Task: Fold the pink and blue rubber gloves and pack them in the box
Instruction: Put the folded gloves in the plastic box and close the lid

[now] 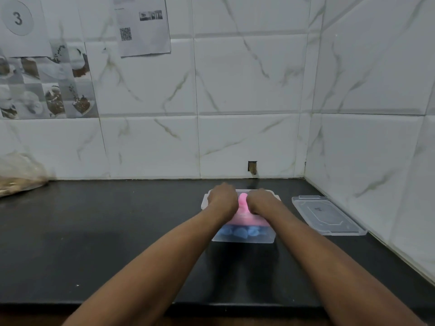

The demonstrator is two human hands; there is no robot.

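Gloves in the box, both hands on top.
Pink glove [240, 217] lies over the blue glove [240, 231] inside the box [244, 240] on the table [117, 231]; left hand [222, 196] and right hand [260, 201] press down on it, fingers hidden, grip unclear. Lid [327, 215] lies nearby on the right.

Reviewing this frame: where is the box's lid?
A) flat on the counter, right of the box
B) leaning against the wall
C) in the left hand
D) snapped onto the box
A: the lid lies flat on the counter, right of the box and apart from it.
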